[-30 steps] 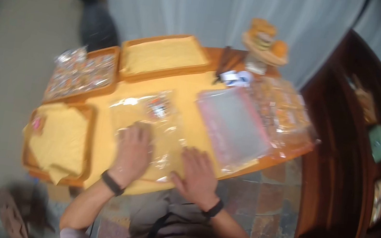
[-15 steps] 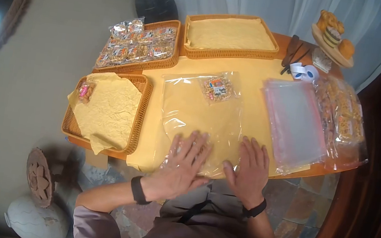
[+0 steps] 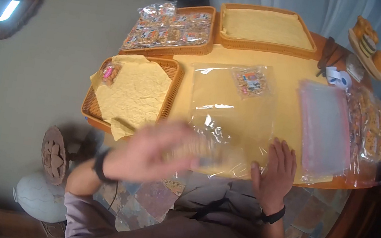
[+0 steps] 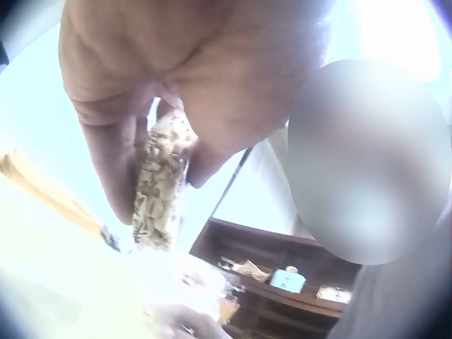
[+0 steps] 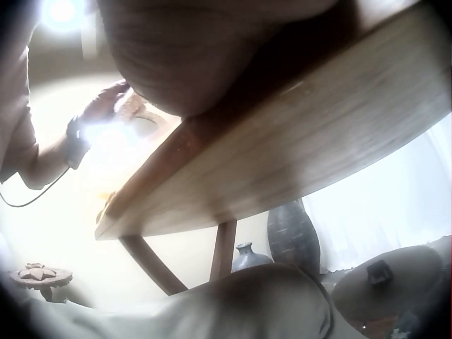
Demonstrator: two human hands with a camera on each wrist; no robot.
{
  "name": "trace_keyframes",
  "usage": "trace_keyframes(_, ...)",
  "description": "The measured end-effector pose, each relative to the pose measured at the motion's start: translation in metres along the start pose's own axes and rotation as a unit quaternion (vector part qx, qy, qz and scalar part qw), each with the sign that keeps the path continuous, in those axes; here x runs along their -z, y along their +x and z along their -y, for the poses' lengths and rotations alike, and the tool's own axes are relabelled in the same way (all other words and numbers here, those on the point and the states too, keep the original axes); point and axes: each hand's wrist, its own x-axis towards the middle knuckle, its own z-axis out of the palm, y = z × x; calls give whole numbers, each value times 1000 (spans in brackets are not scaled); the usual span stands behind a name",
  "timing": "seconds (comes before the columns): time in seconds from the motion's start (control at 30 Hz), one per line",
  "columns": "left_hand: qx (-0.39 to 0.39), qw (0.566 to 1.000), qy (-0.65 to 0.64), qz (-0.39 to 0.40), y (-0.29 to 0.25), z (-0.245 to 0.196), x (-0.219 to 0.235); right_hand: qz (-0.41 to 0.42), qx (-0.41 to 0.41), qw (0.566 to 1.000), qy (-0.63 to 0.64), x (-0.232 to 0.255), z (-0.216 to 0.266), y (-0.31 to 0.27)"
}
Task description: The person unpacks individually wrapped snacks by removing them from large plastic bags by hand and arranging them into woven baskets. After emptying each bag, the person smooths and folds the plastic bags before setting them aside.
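My left hand (image 3: 149, 154), blurred in the head view, is raised over the table's near edge. In the left wrist view its thumb and fingers pinch a clear-wrapped snack packet (image 4: 161, 187) of pale, nut-like pieces, seen edge-on. My right hand (image 3: 276, 177) lies with straight fingers at the near right corner of a large clear plastic bag (image 3: 234, 118). That bag is spread flat over yellow paper. Toward its far right corner is another snack packet (image 3: 252, 82) with a printed label.
Left of the bag stands a paper-lined wicker tray (image 3: 173, 90) with a small pink-labelled packet (image 3: 110, 73). Behind are a tray of snack packets (image 3: 174, 29) and another lined tray (image 3: 269, 28). Rightward lie stacked clear bags (image 3: 325, 130), bagged snacks (image 3: 371, 130) and a white tape roll (image 3: 338, 78).
My left hand has come up off the bag and moved left, now with a snack packet in its fingers. The right hand stays by the bag's near right corner. The head view has shifted.
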Motion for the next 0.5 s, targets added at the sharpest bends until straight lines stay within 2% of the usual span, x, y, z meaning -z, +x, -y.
trace_keyframes(0.07,106,983,-93,-119,23,19,25,-2,8,1000,0,1,2,1)
trace_keyframes(0.17,157,970,-114,-148,60,53,73,8,0,1000,-9,3,3,2)
trace_keyframes(0.23,228,949,-145,-162,75,78,95,9,5,1000,-9,2,3,1)
trace_keyframes(0.3,231,947,-146,-166,85,102,112,23,-7,1000,-8,3,3,1)
trace_keyframes(0.4,257,944,-114,-173,103,113,130,39,-15,999,-8,4,3,1)
trace_keyframes(0.47,219,950,-33,-222,116,122,140,46,-15,999,-7,3,2,1)
trace_keyframes(0.5,232,947,26,-221,125,132,154,50,-18,999,-7,3,2,1)
